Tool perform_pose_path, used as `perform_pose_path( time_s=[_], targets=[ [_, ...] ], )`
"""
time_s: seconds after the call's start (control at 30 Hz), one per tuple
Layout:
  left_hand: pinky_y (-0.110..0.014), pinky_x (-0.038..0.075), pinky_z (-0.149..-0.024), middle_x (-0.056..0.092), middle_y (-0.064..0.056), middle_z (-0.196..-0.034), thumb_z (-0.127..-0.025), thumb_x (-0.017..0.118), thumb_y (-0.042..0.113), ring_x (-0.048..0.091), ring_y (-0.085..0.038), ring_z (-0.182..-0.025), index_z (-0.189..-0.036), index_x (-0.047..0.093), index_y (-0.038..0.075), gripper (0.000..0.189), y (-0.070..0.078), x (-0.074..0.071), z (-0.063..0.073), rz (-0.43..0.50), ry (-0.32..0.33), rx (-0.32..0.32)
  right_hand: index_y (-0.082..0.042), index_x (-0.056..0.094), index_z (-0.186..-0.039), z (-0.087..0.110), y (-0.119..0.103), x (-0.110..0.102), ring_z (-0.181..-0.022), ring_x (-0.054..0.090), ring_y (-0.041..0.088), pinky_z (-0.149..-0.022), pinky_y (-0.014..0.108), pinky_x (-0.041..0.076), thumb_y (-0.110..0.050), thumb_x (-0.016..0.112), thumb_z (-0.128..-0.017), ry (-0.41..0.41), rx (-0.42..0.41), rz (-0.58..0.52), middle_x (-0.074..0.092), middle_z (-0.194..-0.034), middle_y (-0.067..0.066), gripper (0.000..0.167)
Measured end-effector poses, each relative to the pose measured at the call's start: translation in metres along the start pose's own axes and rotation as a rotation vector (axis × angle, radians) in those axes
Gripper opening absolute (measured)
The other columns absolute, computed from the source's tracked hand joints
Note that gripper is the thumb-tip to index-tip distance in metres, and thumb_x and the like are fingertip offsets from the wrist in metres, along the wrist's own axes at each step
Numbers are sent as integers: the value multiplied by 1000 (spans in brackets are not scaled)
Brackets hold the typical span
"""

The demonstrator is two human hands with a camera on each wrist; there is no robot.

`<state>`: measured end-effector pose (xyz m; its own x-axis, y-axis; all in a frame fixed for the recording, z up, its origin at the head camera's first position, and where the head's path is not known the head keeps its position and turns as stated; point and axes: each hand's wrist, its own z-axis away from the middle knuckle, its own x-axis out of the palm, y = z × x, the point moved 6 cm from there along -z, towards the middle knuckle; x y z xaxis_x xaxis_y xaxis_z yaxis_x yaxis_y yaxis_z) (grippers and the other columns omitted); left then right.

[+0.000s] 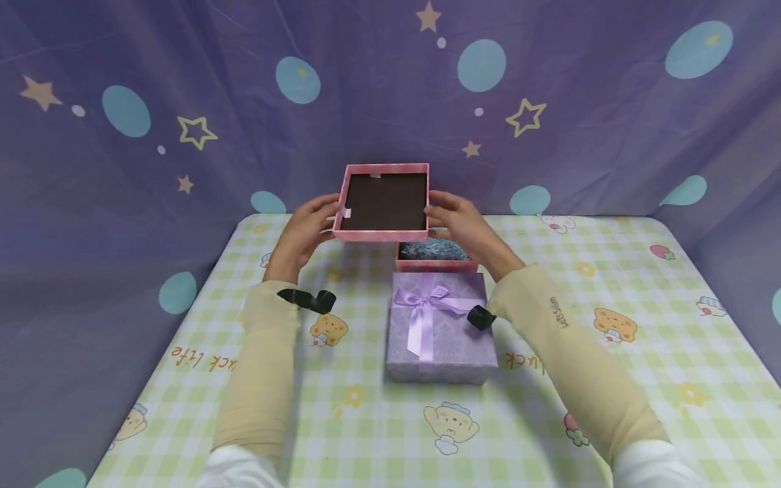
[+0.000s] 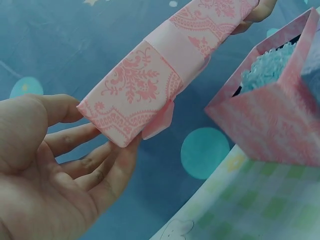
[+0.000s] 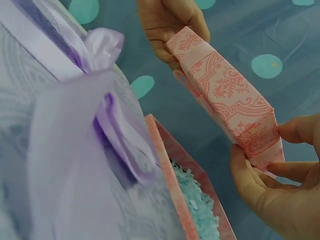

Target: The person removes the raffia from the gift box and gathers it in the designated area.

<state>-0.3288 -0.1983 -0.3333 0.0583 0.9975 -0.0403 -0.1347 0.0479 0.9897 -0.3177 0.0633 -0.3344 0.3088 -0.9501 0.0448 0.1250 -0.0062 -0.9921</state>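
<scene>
Between both hands a pink box lid (image 1: 382,235) is held up, its dark inside facing the head camera. My left hand (image 1: 307,234) grips its left side, thumb and fingertips at the corner in the left wrist view. On the opposite side my right hand (image 1: 462,227) pinches the lid's edge, with fingers around the corner in the right wrist view. A pink floral pattern and a pale ribbon band (image 2: 177,52) run along the lid's outer side. Below and behind it sits the pink box base (image 1: 436,266), filled with blue shredded paper (image 1: 434,249) and partly hidden by the lid.
A closed purple gift box (image 1: 442,359) with a lilac ribbon bow (image 1: 424,301) stands in front of the pink base, under the right wrist. The green checked tablecloth (image 1: 342,434) covers the table. Behind hangs a purple curtain (image 1: 378,102) with stars and dots.
</scene>
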Motion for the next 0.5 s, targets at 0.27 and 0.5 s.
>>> perform_pose_path(
  time_s=[0.27, 0.5],
  targets=[
    [-19, 53, -76, 53, -10, -129, -100, 49, 23, 59, -13, -100, -140, 47, 8, 43, -9, -18, -1, -2, 26, -20, -11, 27, -151, -11, 0, 19, -122, 53, 32, -104, 45, 45, -14, 52, -99, -50, 26, -28, 46, -142, 15, 58],
    [-17, 53, -75, 50, -10, -136, -100, 47, 23, 56, -15, -108, -141, 46, 11, 43, -17, -33, 1, -17, 68, -54, -10, 26, -151, -21, 4, 36, -125, 50, 35, -106, 46, 43, -13, 52, -98, -60, 41, -3, 41, -143, 18, 59]
  ],
)
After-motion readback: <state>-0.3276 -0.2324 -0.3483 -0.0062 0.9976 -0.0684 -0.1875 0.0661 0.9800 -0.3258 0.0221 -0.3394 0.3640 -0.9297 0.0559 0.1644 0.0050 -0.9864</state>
